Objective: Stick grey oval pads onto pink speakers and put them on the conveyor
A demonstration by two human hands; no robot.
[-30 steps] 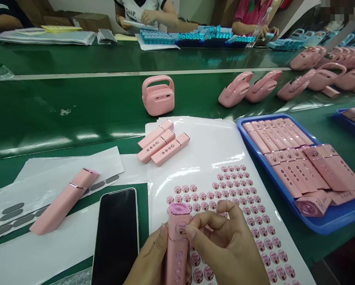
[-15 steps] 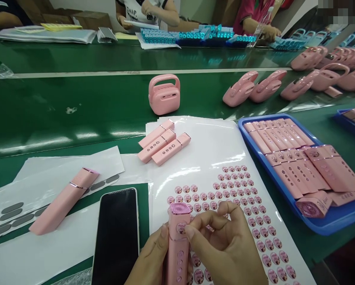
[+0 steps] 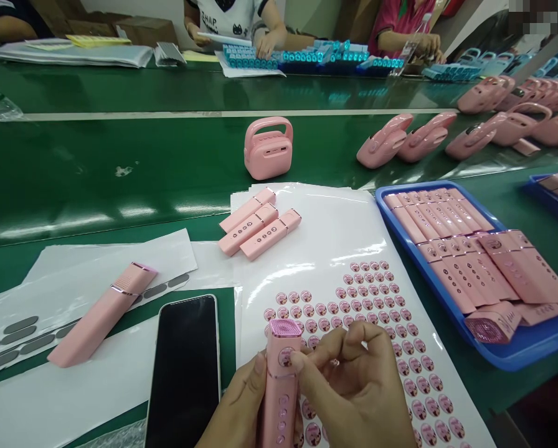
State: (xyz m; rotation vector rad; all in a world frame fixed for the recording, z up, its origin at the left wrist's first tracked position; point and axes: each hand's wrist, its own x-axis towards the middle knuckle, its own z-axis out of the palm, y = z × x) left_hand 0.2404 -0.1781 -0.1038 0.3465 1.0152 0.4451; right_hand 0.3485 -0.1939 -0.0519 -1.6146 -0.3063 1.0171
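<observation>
My left hand (image 3: 239, 404) is wrapped round a pink handheld microphone (image 3: 279, 414), held upright with its mesh top towards the far side. On its upper front is a round picture sticker (image 3: 286, 356). My right hand (image 3: 354, 386) pinches the sticker's right edge between thumb and forefinger, its other fingers curled. Beneath both hands lies a white sheet of round stickers (image 3: 410, 348). Three more pink microphones (image 3: 270, 234) rest on the sheet's far left part.
Left of my hands are a black-screened phone (image 3: 183, 373) and another pink microphone (image 3: 96, 320) on label sheets. To the right, a blue tray (image 3: 489, 354) holds several microphones. A pink speaker (image 3: 268, 155) stands on the green belt (image 3: 167, 162); people sit beyond it.
The pink speaker on the belt has shifted slightly right. My right fingers stay at the sticker, with only a small shift. Across the belt, a person's hand has lowered onto teal items.
</observation>
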